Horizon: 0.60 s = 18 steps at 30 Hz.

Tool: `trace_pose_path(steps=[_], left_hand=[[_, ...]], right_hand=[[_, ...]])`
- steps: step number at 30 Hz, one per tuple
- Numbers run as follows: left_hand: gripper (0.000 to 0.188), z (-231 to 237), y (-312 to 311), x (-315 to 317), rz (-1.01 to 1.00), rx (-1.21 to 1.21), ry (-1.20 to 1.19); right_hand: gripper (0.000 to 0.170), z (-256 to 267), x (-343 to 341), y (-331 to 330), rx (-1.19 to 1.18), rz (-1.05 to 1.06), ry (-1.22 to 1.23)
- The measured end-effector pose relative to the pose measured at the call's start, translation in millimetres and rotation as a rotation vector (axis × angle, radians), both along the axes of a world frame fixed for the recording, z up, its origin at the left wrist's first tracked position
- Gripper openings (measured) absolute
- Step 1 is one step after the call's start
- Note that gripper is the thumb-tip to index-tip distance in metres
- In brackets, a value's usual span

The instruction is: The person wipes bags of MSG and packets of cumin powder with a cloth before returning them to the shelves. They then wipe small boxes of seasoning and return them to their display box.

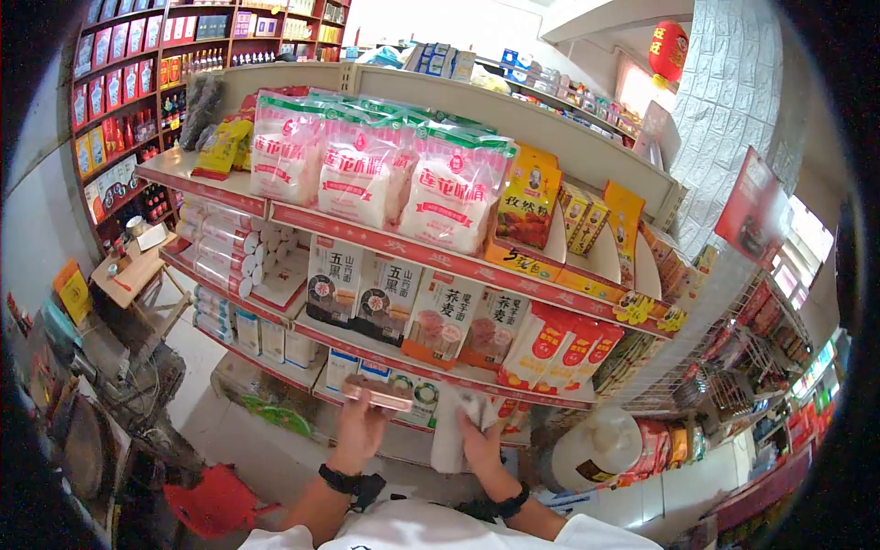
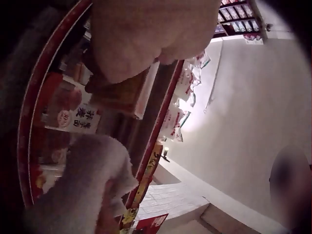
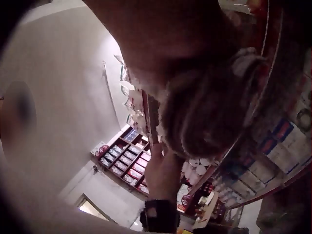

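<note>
In the head view my left hand (image 1: 359,435) grips a flat, pinkish-brown box (image 1: 378,394) in front of the lower shelves. To its right, my right hand (image 1: 481,449) holds a bunched white-grey cloth (image 1: 449,431), which hangs below the fingers. The left wrist view shows the left hand (image 2: 156,34) around the box, whose pale edge (image 2: 146,90) faces the shelf, and the cloth (image 2: 87,180) beneath. In the right wrist view the folded cloth (image 3: 209,107) is dark against the right hand (image 3: 165,39); its fingertips are hidden.
A shelf unit (image 1: 403,353) stands ahead, with white seasoning bags (image 1: 449,188) on top and noodle packs (image 1: 440,321) below. At the lower left is a red stool (image 1: 215,500). A white container (image 1: 596,449) stands right of the shelves, near a wire rack (image 1: 724,367).
</note>
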<state>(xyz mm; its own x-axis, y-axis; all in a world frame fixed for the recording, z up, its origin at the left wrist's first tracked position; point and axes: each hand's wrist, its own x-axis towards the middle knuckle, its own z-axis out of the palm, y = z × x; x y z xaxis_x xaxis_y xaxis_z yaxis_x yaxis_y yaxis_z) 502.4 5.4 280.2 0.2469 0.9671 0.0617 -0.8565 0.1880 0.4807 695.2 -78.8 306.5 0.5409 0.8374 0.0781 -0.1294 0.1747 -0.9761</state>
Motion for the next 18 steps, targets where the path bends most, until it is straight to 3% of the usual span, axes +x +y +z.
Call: trace_pose_path(steps=[1,3,4,6,8,11,12,14,16,18], left_hand=[[0.031,-5.4,-5.2,3.3,-0.003,0.001,0.001],[0.050,-12.5,-19.9,8.8,-0.059,-0.042,0.353],[0.050,-14.5,-22.3,13.7,-0.063,-0.042,0.353],[0.063,-1.9,-28.6,19.2,-0.069,-0.025,0.298],[0.066,-16.5,-19.8,12.5,-0.067,-0.068,0.293],[0.070,-37.7,-13.5,15.1,-0.036,-0.168,0.235],[0.070,-43.2,-14.0,16.1,-0.005,-0.223,0.181],[0.071,-45.4,-19.1,19.4,-0.023,-0.211,0.153],[0.071,-37.2,-25.3,22.7,-0.044,-0.197,0.127],[0.071,10.5,-36.1,20.6,-0.141,-0.060,0.341]], right_hand=[[0.050,18.2,0.1,0.8,-0.065,-0.026,-0.002],[0.051,11.4,9.7,8.2,-0.105,-0.039,-0.086],[0.052,8.8,13.2,10.8,-0.145,-0.045,-0.173],[0.057,4.7,10.9,8.4,-0.136,-0.002,-0.100],[0.062,4.3,6.9,4.1,-0.126,0.050,-0.029],[0.072,1.1,3.6,-8.1,-0.200,0.204,-0.120],[0.072,-5.1,7.3,-4.4,-0.202,0.205,-0.119],[0.051,-9.2,10.4,-0.1,-0.204,0.015,0.090],[0.051,-2.4,11.0,2.7,-0.089,0.007,0.061],[0.052,-17.2,23.1,6.8,-0.275,-0.054,0.180]])
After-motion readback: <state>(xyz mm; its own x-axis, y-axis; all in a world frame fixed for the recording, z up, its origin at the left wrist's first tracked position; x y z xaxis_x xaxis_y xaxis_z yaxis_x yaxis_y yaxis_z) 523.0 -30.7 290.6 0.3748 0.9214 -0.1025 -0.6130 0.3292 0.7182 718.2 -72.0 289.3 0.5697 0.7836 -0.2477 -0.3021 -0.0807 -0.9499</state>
